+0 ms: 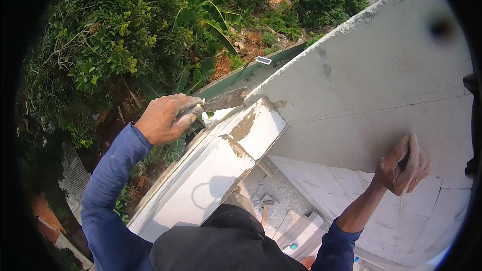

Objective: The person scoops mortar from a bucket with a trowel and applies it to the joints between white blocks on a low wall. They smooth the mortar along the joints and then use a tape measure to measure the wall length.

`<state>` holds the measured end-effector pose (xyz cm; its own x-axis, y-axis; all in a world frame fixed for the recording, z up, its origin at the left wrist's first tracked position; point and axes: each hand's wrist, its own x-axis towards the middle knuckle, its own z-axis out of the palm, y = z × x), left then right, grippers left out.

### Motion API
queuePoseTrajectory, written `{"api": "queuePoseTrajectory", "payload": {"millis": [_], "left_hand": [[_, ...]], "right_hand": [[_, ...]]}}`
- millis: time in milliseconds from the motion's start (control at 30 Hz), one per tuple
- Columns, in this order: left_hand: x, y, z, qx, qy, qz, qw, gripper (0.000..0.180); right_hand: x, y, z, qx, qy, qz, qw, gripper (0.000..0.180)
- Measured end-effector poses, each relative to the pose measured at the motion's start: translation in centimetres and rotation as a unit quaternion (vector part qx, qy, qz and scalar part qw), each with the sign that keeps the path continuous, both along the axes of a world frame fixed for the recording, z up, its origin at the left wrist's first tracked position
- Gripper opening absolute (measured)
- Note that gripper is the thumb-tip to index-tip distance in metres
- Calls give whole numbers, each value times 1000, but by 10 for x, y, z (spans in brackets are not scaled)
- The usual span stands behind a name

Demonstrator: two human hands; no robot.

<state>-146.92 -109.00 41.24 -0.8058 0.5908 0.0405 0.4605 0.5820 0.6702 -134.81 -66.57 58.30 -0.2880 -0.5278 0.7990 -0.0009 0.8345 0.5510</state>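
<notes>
Left hand (164,119): closed around handle of grey steel trowel (223,101), blade over white block wall top (216,163). Right hand (403,165): fingers curled, pressed against white plastered wall (381,80).

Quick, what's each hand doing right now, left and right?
Left hand: closed on a trowel handle, blade at the block wall top.
Right hand: closed on a small dark object, unclear what.

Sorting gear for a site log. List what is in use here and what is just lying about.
In use:
left hand holding a trowel
white block wall top with mortar smears
right hand gripping a small dark tool, pressed to the wall face

Lying about:
rubble below
stacked blocks
</notes>
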Motion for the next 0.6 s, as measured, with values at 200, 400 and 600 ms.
{"api": "queuePoseTrajectory", "payload": {"millis": [200, 400, 600], "left_hand": [[25, 28, -74, 45, -122, 54, 990, 45], [31, 49, -91, 28, -152, 72, 985, 46], [30, 65, -90, -2, -133, 61, 989, 51]], "right_hand": [[-7, -1, 0, 64, 24, -24, 997, 14], [-8, -10, -13, 32, 88, -105, 990, 6], [-12, -7, -11, 54, 90, -70, 992, 7]]}}
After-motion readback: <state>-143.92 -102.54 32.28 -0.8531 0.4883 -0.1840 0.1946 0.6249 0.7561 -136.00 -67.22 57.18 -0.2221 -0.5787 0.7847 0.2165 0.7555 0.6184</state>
